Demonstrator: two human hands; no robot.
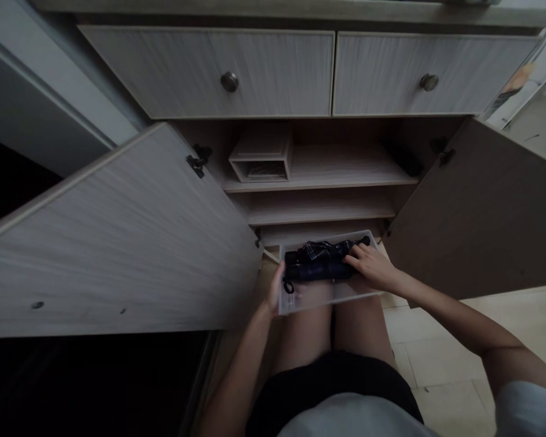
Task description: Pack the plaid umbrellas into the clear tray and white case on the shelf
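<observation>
A clear plastic bin point(332, 297) rests over my thighs in front of the cabinet. Two folded umbrellas lie side by side in it: a dark plaid umbrella point(323, 250) at the back and a navy umbrella point(321, 271) nearer me, with a black wrist loop at its left end. My left hand point(276, 288) grips the bin's left wall, its fingers partly seen through the plastic. Reaching in from the right, my right hand point(368, 265) has its fingers bent over the right ends of the umbrellas. Which umbrella those fingertips hold is hard to make out.
Cabinet doors stand open at left point(131, 243) and right point(477, 212). On the upper shelf point(337, 167) are a white open-fronted box point(261, 152) and a dark object point(403, 156). Two closed drawers with round knobs point(229, 81) sit above. Tiled floor point(446, 358) shows at right.
</observation>
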